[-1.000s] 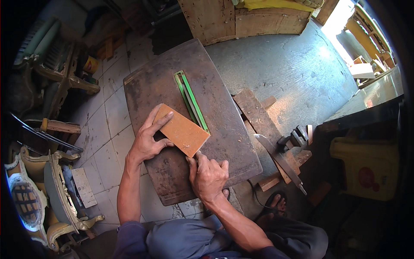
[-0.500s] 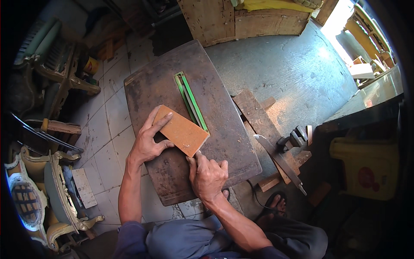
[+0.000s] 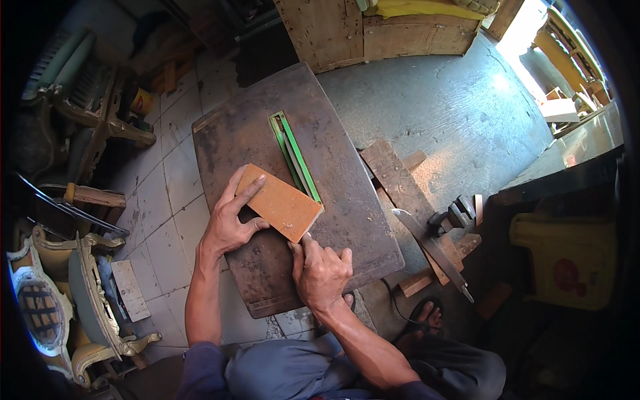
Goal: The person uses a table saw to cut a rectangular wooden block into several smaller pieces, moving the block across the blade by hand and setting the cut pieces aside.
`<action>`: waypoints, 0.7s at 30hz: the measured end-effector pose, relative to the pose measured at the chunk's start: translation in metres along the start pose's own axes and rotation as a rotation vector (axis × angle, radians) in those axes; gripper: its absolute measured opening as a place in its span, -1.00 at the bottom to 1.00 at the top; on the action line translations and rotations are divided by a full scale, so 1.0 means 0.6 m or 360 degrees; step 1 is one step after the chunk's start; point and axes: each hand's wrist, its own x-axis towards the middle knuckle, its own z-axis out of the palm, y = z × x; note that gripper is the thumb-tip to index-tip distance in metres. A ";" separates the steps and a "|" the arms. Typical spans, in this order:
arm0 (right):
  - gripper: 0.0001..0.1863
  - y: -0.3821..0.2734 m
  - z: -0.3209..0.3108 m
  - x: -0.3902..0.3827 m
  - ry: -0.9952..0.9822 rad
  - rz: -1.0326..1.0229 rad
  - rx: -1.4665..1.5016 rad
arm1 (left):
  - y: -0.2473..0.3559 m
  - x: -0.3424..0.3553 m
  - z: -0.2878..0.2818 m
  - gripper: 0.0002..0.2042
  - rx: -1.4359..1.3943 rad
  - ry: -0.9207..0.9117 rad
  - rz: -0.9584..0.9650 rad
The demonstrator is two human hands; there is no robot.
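Observation:
A flat rectangular orange-brown wood block is held at a slant above a dark, stained work table. My left hand grips its left end, with fingers over the top face and the thumb along the near edge. At the block's near right corner, my right hand pinches the edge with curled fingers. Just beyond the block, a green-edged slot insert with a pale strip along its middle runs across the tabletop. The block covers part of the table, and the undersides of both hands' grips are hidden.
On the floor to the right lie wooden boards, a long knife-like blade and dark metal pieces. A yellow plastic container stands farther right. Carved furniture frames crowd the left side. A wooden cabinet stands beyond the table.

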 end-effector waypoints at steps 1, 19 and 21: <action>-0.79 0.001 0.000 0.000 0.0003 0.0001 -0.0004 | -0.001 0.000 0.001 -0.06 0.0009 0.0004 0.0006; -0.79 0.001 0.005 -0.001 0.0000 0.0023 -0.0007 | 0.007 -0.008 0.003 -0.07 0.0077 0.0053 -0.0007; -0.79 0.001 0.003 0.000 0.0002 0.0023 -0.0018 | 0.010 -0.007 0.004 -0.07 0.0093 0.0053 -0.0014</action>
